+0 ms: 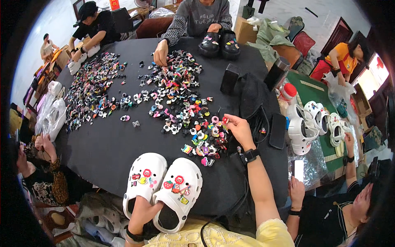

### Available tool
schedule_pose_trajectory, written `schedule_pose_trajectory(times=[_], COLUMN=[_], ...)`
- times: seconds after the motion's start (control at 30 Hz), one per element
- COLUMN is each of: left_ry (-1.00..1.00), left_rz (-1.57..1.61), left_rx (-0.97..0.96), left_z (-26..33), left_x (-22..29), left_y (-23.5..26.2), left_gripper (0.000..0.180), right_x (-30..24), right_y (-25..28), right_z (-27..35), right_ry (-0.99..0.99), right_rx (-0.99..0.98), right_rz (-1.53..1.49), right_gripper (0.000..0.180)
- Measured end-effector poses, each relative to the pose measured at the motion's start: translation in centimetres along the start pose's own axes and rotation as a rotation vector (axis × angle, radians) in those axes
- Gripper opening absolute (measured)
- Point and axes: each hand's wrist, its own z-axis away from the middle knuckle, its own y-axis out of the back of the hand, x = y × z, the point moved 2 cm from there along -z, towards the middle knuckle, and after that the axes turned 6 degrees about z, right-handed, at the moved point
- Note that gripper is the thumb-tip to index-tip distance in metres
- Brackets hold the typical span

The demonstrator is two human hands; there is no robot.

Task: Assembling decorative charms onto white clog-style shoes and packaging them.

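Observation:
A pair of white clogs, the left clog (138, 164) and the right clog (191, 171), sits at the near edge of the black table, toes pointing away from me. Colourful charms, among them a strawberry and red flower shapes, are fixed in their tops. My left hand (144, 212) reaches into the openings and grips the pair; its fingertips are hidden inside. Over the near end of a loose pile of shoe charms (201, 138), my right hand (239, 127) pinches a small red charm (225, 120) between thumb and fingertips.
Another charm pile (92, 92) spreads at the left. Across the table, a person's hand (161, 52) touches the charms beside black clogs (209, 45). A phone (277, 131), a black bag (253, 96) and a tumbler (277, 73) lie right. More white clogs (302, 129) stand on a green table.

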Motion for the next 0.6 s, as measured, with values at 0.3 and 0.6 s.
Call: schedule_pose_trajectory(times=[0.3,0.6], left_ry=[-0.06,-0.059], left_rz=[-0.097,-0.08], left_rx=[-0.045,-0.008], left_z=[-0.1,-0.1], left_x=[-0.8,0.8], left_y=[0.5,0.8], left_gripper=[0.05,0.047], right_x=[-1.1,-0.3], right_y=[-0.3,-0.4], right_z=[-0.1,-0.6], right_ry=[-0.013,-0.036], right_rx=[-0.046,-0.017], right_rz=[-0.048,-0.053], right_gripper=[0.037,0.037])
